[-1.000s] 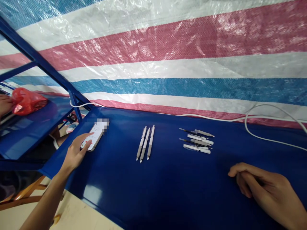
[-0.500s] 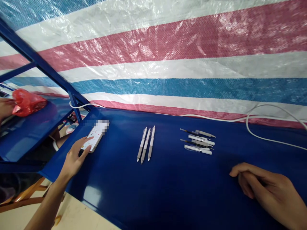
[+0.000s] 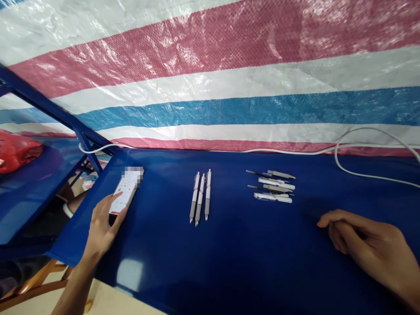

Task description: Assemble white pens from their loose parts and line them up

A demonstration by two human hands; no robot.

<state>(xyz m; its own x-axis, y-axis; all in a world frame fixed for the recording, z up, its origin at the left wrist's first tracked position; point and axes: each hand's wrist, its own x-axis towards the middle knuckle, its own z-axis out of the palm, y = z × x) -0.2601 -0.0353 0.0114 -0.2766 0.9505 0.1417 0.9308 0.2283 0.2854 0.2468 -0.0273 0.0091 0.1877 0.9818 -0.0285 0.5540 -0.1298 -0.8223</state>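
Note:
On the left of the blue table, my left hand rests at the near end of a smartphone with a lit screen. One finger lies on the screen and the thumb is against its right edge; the fingers are apart, not wrapped round it. My right hand lies at the right with its fingers curled in and nothing visible in them. Between the hands are three white-and-grey click pens, side by side. Farther right sits a group of pen parts: clear-and-white barrels, grey grips and dark refills.
A striped plastic sheet hangs behind the blue table. A white cable runs along the back and loops at right. A blue metal frame stands at left, with a red plastic bag on another table beyond.
The view has shifted slightly, so the bag sits farther left and the other person's hand beside it is out of sight. My left finger has moved slightly on the phone screen.

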